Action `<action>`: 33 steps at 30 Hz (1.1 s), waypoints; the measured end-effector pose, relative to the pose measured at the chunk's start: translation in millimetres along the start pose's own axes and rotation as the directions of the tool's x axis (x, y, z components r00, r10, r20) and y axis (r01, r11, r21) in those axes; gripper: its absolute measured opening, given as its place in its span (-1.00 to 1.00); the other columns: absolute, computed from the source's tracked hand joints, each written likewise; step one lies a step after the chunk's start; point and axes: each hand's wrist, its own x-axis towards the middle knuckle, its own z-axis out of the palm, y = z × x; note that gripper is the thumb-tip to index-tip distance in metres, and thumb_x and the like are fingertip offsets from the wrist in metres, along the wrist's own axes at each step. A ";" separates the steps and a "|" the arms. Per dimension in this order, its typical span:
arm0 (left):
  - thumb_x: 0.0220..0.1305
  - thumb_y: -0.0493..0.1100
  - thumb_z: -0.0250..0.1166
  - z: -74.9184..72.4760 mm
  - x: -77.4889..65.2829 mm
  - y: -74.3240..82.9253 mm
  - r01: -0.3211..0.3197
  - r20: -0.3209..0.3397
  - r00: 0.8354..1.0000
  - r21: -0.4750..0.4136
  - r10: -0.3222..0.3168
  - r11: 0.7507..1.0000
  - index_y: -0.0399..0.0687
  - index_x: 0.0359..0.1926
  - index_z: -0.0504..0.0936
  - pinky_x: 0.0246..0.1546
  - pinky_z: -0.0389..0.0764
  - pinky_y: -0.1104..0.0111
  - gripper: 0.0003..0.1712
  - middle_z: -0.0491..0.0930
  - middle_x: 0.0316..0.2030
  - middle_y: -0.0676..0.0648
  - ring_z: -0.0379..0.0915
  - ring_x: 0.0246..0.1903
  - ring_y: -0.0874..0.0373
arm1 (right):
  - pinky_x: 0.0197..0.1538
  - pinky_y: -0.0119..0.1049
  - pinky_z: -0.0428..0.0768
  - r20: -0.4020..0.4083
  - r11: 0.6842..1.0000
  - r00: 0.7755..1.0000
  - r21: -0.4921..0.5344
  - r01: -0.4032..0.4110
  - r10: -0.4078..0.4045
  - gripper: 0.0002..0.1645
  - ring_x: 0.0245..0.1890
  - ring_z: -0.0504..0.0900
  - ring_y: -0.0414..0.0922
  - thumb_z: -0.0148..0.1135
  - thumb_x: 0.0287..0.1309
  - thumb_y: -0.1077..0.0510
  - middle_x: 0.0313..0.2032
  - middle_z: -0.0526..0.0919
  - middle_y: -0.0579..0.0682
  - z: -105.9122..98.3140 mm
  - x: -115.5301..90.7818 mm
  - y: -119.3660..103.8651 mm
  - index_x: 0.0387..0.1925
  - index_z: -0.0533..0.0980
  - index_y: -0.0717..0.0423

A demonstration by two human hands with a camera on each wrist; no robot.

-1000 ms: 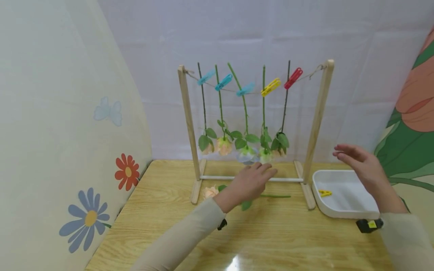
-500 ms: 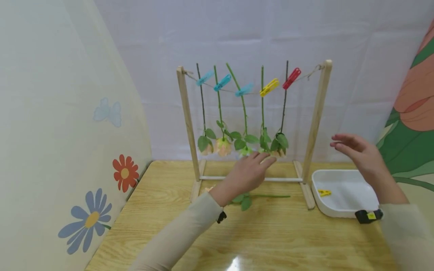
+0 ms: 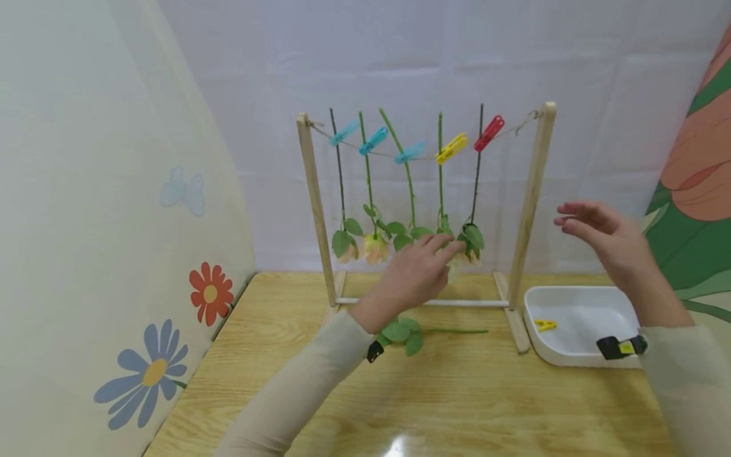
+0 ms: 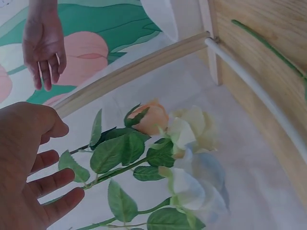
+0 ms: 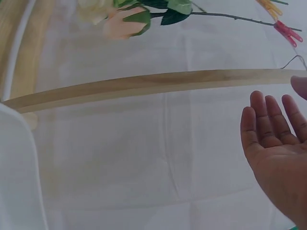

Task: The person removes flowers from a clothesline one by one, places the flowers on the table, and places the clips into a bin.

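Several artificial roses hang upside down from a string between two wooden posts, each stem clipped by a clothespin. In the head view, my left hand [image 3: 417,270] is in front of the hanging blooms and hides some of them. The left wrist view shows its fingers loosely bent with nothing in them, beside the leaves of a white-blue rose [image 4: 194,184] and a peach rose [image 4: 152,117]. My right hand [image 3: 608,238] is raised in the air right of the rack's right post [image 3: 532,203], palm visible and holding nothing. A red clothespin [image 3: 489,133] and a yellow clothespin [image 3: 452,148] clip the two rightmost stems.
Another rose [image 3: 402,333] lies on the wooden table [image 3: 457,400] in front of the rack, its bloom hidden behind my left arm. At the right stands a white tray [image 3: 539,352] with a yellow clothespin [image 3: 545,325] inside. A white bar [image 3: 468,303] joins the rack's feet.
Both hands have risen. The left now covers more of the middle hanging blooms, and the right is higher above the tray. The clothespins and hanging stems stay in place on the string.
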 end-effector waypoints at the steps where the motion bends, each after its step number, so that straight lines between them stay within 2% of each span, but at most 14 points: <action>1: 0.29 -0.27 0.24 -0.8 2.1 -1.0 0.001 -0.015 1.000 -0.006 -0.001 1.000 -0.07 0.29 0.51 -0.18 0.69 0.36 -0.48 0.55 0.17 -0.11 0.56 0.04 0.02 | 0.06 -0.62 0.50 0.000 1.000 1.000 0.012 0.009 -0.009 -0.60 -0.02 0.65 -0.31 0.20 0.40 0.26 -0.03 0.70 -0.19 0.5 1.5 -2.5 0.22 0.49 0.21; 5: 0.28 -0.25 0.27 -4.4 10.6 -4.4 0.015 -0.052 0.999 -0.012 -0.016 1.000 -0.09 0.29 0.52 -0.10 0.69 0.31 -0.47 0.56 0.17 -0.13 0.56 0.06 0.01 | 0.07 -0.60 0.52 -0.005 0.998 1.000 0.064 0.028 -0.028 -0.59 -0.02 0.65 -0.27 0.21 0.38 0.28 -0.02 0.69 -0.14 3.4 8.6 -13.6 0.22 0.48 0.24; 9: 0.30 -0.21 0.30 -7.8 19.6 -7.6 0.047 -0.075 0.996 -0.032 -0.049 0.998 -0.11 0.29 0.51 -0.02 0.68 0.27 -0.47 0.57 0.16 -0.14 0.54 0.08 -0.01 | 0.05 -0.62 0.52 -0.034 1.000 0.999 -0.006 0.015 -0.015 -0.54 -0.01 0.64 -0.27 0.26 0.37 0.19 0.02 0.66 -0.17 8.5 17.3 -25.6 0.26 0.48 0.17; 15: 0.32 -0.22 0.33 -12.2 32.5 -10.3 0.104 -0.102 0.988 -0.131 -0.118 0.986 -0.15 0.29 0.51 0.11 0.62 0.27 -0.47 0.56 0.16 -0.15 0.51 0.12 -0.03 | 0.04 -0.61 0.55 -0.045 0.999 0.998 0.009 0.039 -0.038 -0.51 0.00 0.64 -0.23 0.27 0.36 0.18 0.04 0.65 -0.13 15.9 28.0 -42.2 0.27 0.47 0.18; 18: 0.32 -0.22 0.32 -13.2 38.3 -11.2 0.132 -0.111 0.982 -0.175 -0.153 0.976 -0.16 0.29 0.50 0.11 0.62 0.28 -0.47 0.55 0.18 -0.16 0.50 0.15 -0.03 | 0.03 -0.60 0.55 -0.051 0.999 0.998 0.003 0.047 -0.047 -0.51 0.00 0.65 -0.23 0.29 0.34 0.16 0.05 0.65 -0.13 19.5 32.7 -50.7 0.26 0.49 0.15; 20: 0.34 -0.22 0.31 -14.0 42.1 -11.7 0.154 -0.111 0.977 -0.209 -0.180 0.966 -0.16 0.31 0.48 0.07 0.64 0.29 -0.47 0.53 0.19 -0.16 0.48 0.17 -0.03 | 0.03 -0.58 0.56 -0.053 0.997 0.997 0.034 0.065 -0.063 -0.51 -0.01 0.66 -0.21 0.31 0.33 0.18 0.06 0.65 -0.08 22.1 36.0 -56.1 0.25 0.49 0.18; 24: 0.36 -0.22 0.30 -15.1 50.7 -13.2 0.218 -0.084 0.964 -0.304 -0.254 0.927 -0.17 0.35 0.43 0.13 0.61 0.30 -0.44 0.51 0.23 -0.18 0.44 0.22 -0.03 | 0.02 -0.55 0.59 -0.048 0.989 0.994 0.102 0.107 -0.103 -0.55 -0.04 0.69 -0.17 0.32 0.31 0.23 0.05 0.67 -0.01 27.8 43.2 -65.9 0.20 0.52 0.22; 28: 0.38 -0.21 0.29 -16.6 59.7 -14.7 0.296 -0.023 0.942 -0.414 -0.335 0.861 -0.16 0.40 0.38 0.28 0.49 0.34 -0.39 0.47 0.30 -0.16 0.41 0.27 0.01 | 0.02 -0.51 0.62 -0.041 0.978 0.992 0.164 0.126 -0.121 -0.57 -0.06 0.70 -0.15 0.33 0.29 0.27 0.04 0.67 0.03 32.9 49.9 -72.6 0.17 0.53 0.25; 33: 0.40 -0.19 0.27 -16.2 69.1 -17.3 0.360 0.044 0.916 -0.524 -0.398 0.772 -0.15 0.46 0.30 0.23 0.52 0.36 -0.33 0.41 0.37 -0.13 0.45 0.23 0.04 | 0.03 -0.51 0.62 -0.044 0.968 0.990 0.204 0.144 -0.138 -0.56 -0.03 0.69 -0.13 0.32 0.29 0.27 0.04 0.66 0.05 36.9 56.6 -78.5 0.18 0.52 0.27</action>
